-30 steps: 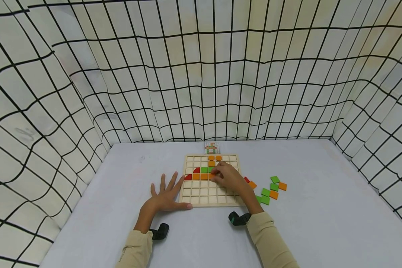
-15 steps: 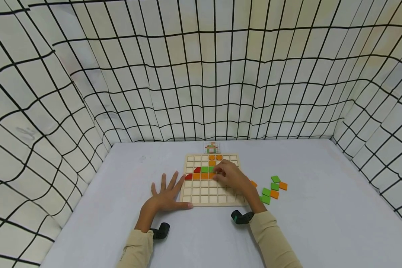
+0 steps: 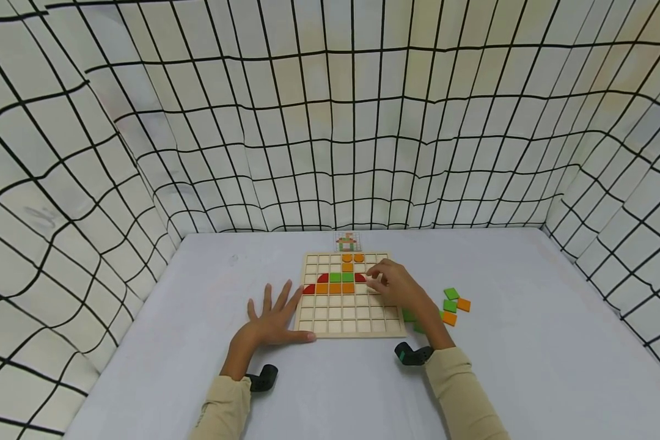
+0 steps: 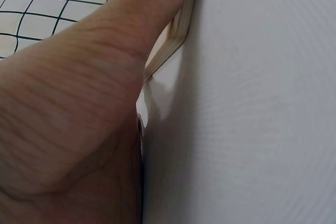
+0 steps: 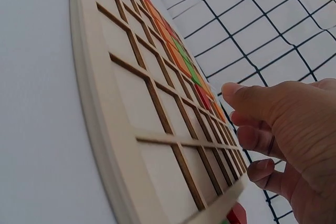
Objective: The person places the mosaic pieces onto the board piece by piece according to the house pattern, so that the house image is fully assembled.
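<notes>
A wooden grid board (image 3: 335, 335) lies on the table with colored tiles in some cells. My left hand (image 3: 273, 324) rests flat beside its left side, fingers spread, the thumb (image 4: 131, 19) along the board's near left corner. My right hand (image 3: 397, 286) hovers over the board's right part with loosely curled fingers and nothing visible between them. Just left of its fingertips sits a red curved-edge tile (image 3: 360, 278), apart from the thumb (image 5: 231, 92) in the right wrist view. Two green tiles (image 3: 335, 277) adjoin it, with orange tiles (image 3: 334, 288) in the row below.
A small pattern card (image 3: 348, 242) lies behind the board. Loose green and orange tiles (image 3: 464, 304) lie to the right, some partly hidden by the right forearm. A red piece (image 5: 237, 213) shows beyond the board's edge. A grid-lined white cloth (image 3: 363, 153) surrounds the table.
My right hand has drawn away to the right, uncovering the red tile beside the green ones. The right forearm now covers some loose tiles. My left hand has stayed put.
</notes>
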The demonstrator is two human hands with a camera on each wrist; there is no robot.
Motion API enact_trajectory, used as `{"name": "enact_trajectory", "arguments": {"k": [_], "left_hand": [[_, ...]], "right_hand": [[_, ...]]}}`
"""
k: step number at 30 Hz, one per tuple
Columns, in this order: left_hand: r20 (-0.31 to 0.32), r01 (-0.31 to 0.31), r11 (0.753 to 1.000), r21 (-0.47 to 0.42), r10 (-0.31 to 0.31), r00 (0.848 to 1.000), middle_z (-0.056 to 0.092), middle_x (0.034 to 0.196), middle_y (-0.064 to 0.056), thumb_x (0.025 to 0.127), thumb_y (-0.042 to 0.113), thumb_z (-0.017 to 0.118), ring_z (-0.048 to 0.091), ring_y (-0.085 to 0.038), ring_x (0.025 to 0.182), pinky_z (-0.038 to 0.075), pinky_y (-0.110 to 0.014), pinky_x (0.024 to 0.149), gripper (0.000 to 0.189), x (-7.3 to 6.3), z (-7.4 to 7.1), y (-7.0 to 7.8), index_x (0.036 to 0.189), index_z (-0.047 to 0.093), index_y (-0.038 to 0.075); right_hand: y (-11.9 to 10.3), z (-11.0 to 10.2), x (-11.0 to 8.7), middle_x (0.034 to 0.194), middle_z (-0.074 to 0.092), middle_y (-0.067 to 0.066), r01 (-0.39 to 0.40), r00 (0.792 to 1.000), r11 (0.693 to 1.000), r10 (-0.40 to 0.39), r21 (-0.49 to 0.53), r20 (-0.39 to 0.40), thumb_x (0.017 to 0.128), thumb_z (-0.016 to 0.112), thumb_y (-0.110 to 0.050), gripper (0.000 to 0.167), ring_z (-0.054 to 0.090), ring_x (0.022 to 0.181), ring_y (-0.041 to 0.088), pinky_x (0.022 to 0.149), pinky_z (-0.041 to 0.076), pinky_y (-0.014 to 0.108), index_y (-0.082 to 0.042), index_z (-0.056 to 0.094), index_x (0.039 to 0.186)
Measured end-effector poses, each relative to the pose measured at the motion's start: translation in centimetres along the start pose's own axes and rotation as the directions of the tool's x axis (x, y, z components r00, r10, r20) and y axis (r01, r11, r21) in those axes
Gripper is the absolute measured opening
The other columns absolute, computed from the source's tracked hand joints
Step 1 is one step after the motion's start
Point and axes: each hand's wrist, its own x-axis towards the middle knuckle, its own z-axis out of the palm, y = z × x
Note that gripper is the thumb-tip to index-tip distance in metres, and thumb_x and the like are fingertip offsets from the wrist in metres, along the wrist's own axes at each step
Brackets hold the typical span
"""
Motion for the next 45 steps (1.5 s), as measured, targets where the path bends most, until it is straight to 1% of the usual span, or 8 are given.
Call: {"name": "enact_trajectory", "arguments": {"k": [5,12,21,29,35,37,42,45], "left_hand": [[0.004,0.01,1.0,0.006,-0.011,1.0,-0.005,0.166,-0.012,0.073,0.07,0.069,-0.02,-0.048,0.146,-0.011,-0.076,0.105,0.113,0.1,0.1,-0.2,0.158,0.013,0.022],[0.007,0.011,1.0,0.001,-0.011,1.0,-0.005,0.166,-0.013,0.072,0.07,0.069,-0.02,-0.048,0.146,-0.012,-0.076,0.105,0.114,0.0,0.0,-0.2,0.158,0.013,0.022],[0.012,0.005,1.0,-0.008,-0.005,1.0,-0.005,0.166,-0.013,0.073,0.071,0.069,-0.02,-0.049,0.146,-0.012,-0.076,0.105,0.114,-0.1,0.1,-0.1,0.158,0.013,0.021],[0.009,0.008,1.0,-0.013,-0.008,1.0,-0.005,0.166,-0.014,0.072,0.071,0.069,-0.02,-0.049,0.146,-0.013,-0.076,0.105,0.114,-0.1,0.2,-0.3,0.158,0.013,0.021],[-0.002,-0.005,1.0,-0.018,0.005,1.0,-0.004,0.166,-0.014,0.073,0.071,0.069,-0.02,-0.05,0.146,-0.013,-0.077,0.104,0.114,-0.1,0.2,-0.4,0.158,0.013,0.021],[-0.003,-0.007,1.0,-0.016,0.007,1.0,-0.004,0.166,-0.014,0.073,0.072,0.068,-0.02,-0.05,0.146,-0.013,-0.077,0.104,0.114,-0.1,0.2,-0.4,0.158,0.013,0.021],[0.001,-0.005,1.0,-0.012,0.005,1.0,-0.004,0.166,-0.014,0.072,0.072,0.068,-0.02,-0.049,0.146,-0.012,-0.076,0.104,0.114,0.0,0.1,-0.3,0.158,0.013,0.021],[0.004,-0.004,1.0,-0.014,0.004,1.0,-0.004,0.166,-0.014,0.072,0.071,0.069,-0.02,-0.049,0.146,-0.012,-0.076,0.104,0.115,0.1,0.1,-0.2,0.158,0.013,0.021]], "right_hand": [[0.9,-0.7,-0.5,0.105,0.064,0.006,-0.018,1.0,1.0,0.018,-0.001,-0.004,0.096,0.064,-0.021,0.024,0.058,0.082,0.014,0.07,0.05,0.027,-0.005,0.068,0.113],[2.0,-1.7,-1.5,0.102,0.064,0.009,0.013,0.999,1.0,-0.014,-0.006,-0.029,0.094,0.066,-0.018,0.024,0.058,0.078,0.012,0.064,0.049,0.024,-0.002,0.067,0.112],[3.2,-3.2,-3.5,0.098,0.065,0.007,0.01,0.999,0.999,-0.012,-0.034,-0.051,0.092,0.068,-0.016,0.02,0.056,0.073,0.01,0.062,0.048,0.023,-0.003,0.069,0.107],[4.5,-3.6,-5.2,0.096,0.065,0.003,0.005,1.0,1.0,-0.005,-0.014,0.012,0.089,0.071,-0.016,0.019,0.054,0.078,0.011,0.065,0.048,0.023,-0.005,0.068,0.105],[5.1,-3.8,-5.9,0.093,0.063,0.002,0.0,1.0,1.0,0.0,-0.005,0.022,0.085,0.077,-0.029,0.032,0.051,0.077,0.01,0.064,0.046,0.023,-0.006,0.068,0.105],[5.4,-3.8,-6.0,0.092,0.064,0.002,0.006,1.0,1.0,-0.005,-0.013,0.02,0.084,0.078,-0.03,0.033,0.051,0.075,0.008,0.063,0.045,0.022,-0.006,0.068,0.104],[5.6,-4.0,-6.1,0.092,0.066,0.003,0.034,0.999,0.999,-0.034,0.005,-0.011,0.085,0.076,-0.018,0.022,0.051,0.072,0.008,0.06,0.046,0.021,-0.005,0.069,0.102],[5.6,-4.2,-6.0,0.097,0.068,0.004,0.029,0.999,1.0,-0.029,0.006,-0.023,0.086,0.075,-0.013,0.022,0.052,0.074,0.009,0.062,0.047,0.021,-0.005,0.068,0.105]]}}
